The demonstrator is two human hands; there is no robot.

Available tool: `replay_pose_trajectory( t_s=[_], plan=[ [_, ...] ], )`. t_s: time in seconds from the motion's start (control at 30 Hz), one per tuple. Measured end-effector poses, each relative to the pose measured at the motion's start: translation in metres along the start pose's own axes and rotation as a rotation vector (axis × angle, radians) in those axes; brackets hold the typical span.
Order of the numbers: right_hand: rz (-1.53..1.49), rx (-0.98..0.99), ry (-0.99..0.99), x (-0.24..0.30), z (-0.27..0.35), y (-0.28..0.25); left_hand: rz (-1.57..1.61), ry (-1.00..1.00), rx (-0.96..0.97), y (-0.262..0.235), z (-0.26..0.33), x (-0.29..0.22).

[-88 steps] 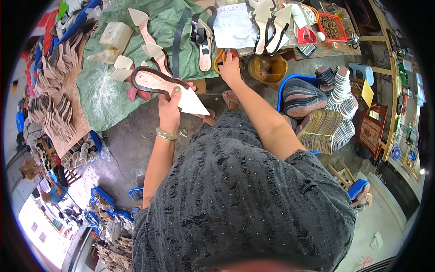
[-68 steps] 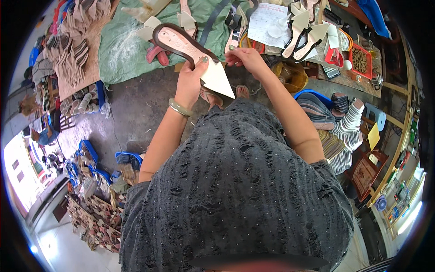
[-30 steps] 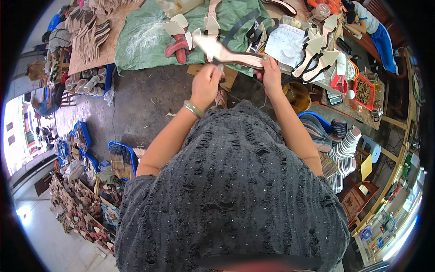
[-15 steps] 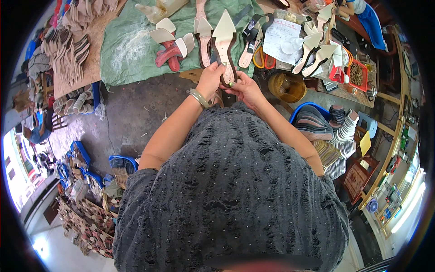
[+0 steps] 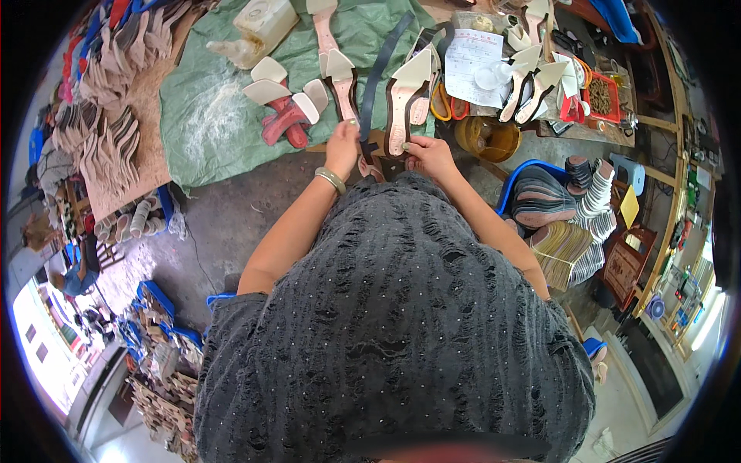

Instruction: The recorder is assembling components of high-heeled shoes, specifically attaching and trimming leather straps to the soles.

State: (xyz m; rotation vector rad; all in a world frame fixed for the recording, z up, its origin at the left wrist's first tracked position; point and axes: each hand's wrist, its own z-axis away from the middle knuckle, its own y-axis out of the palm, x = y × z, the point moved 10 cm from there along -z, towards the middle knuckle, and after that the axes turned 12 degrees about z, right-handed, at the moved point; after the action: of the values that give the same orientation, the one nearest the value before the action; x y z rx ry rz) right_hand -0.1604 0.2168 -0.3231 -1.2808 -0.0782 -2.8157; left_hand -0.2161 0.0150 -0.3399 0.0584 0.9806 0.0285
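Observation:
My right hand (image 5: 431, 157) grips the heel end of a shoe insole (image 5: 399, 114) with a cream pointed toe and a dark edge. Its toe points away from me, over the table's near edge. Closed fingers of my left hand (image 5: 343, 149) hold the near end of a long dark strip (image 5: 378, 69), which stretches back across the green cloth. A second pointed insole (image 5: 340, 89) lies just beyond my left hand. Left of it are red shoe pieces (image 5: 287, 123) with cream tips, crossed over each other. Another insole is partly hidden behind the one I hold.
The green cloth (image 5: 201, 147) covers the table, with a cloudy plastic bottle (image 5: 266, 27) at its back. To the right are a paper sheet (image 5: 469, 58), orange-handled scissors (image 5: 449, 104), more insoles and a red basket (image 5: 604, 96). A yellowish bucket (image 5: 490, 139) stands below the table edge.
My left hand has let go of the insole and moved left, taking the dark strip's near end. The insole, in my right hand alone, has shifted slightly right and nearer.

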Motion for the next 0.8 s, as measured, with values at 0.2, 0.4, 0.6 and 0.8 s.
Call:
replay_pose_trajectory(
  t_s=[0.2, 0.4, 0.6, 0.8],
  plan=[
    [0.078, -0.113, -0.033, 0.002, 0.005, -0.013, -0.382, 0.230, -0.424, -0.031, -0.047, -0.011],
    [0.115, -0.206, -0.126, 0.022, 0.029, -0.026, -0.503, 0.111, -0.437, -0.038, -0.072, 0.018],
    [0.185, -0.254, -0.175, 0.029, 0.038, -0.039, -0.200, 0.053, -0.254, -0.036, -0.099, 0.047],
    [0.204, -0.168, -0.155, 0.040, 0.010, -0.052, -0.366, 0.214, -0.217, -0.006, -0.060, -0.033]
  ],
)
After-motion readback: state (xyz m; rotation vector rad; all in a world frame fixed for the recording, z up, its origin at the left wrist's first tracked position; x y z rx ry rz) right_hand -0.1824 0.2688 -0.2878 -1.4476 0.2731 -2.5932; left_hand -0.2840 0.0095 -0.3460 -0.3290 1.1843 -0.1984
